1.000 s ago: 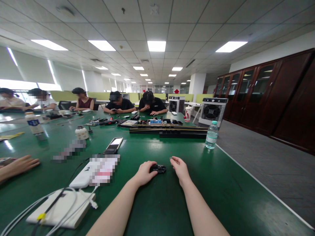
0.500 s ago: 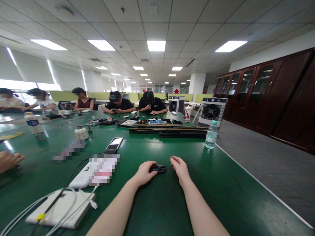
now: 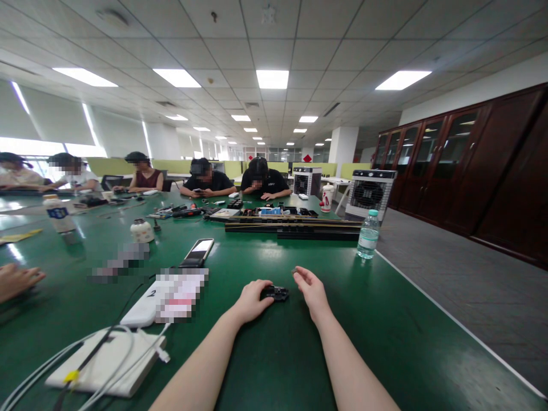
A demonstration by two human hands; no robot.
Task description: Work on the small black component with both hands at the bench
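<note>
My left hand [image 3: 253, 299] rests on the green table [image 3: 274, 354], fingers and thumb closed round the left end of a small black part [image 3: 278, 293]. That part looks like plastic with an uneven, recessed top; its exact kind cannot be made out. To the right of it and slightly raised, my right hand [image 3: 311, 288] is pinched at thumb and forefinger. A tiny dark piece [image 3: 294, 271] shows at those fingertips, too small to name. The two hands are apart, and the right one does not touch the black part.
A water bottle [image 3: 367, 235] stands by the right table edge. On the left lie a phone [image 3: 197, 253], a white power bank [image 3: 143, 302] and a white box [image 3: 103, 365] with cables. Long black bars [image 3: 295, 228] lie ahead. A co-worker's hand [image 3: 19, 281] is at far left.
My right hand has risen slightly and shifted a little left, still pinched. My left hand and the black part stay put. The co-worker's hand at far left moved slightly right.
</note>
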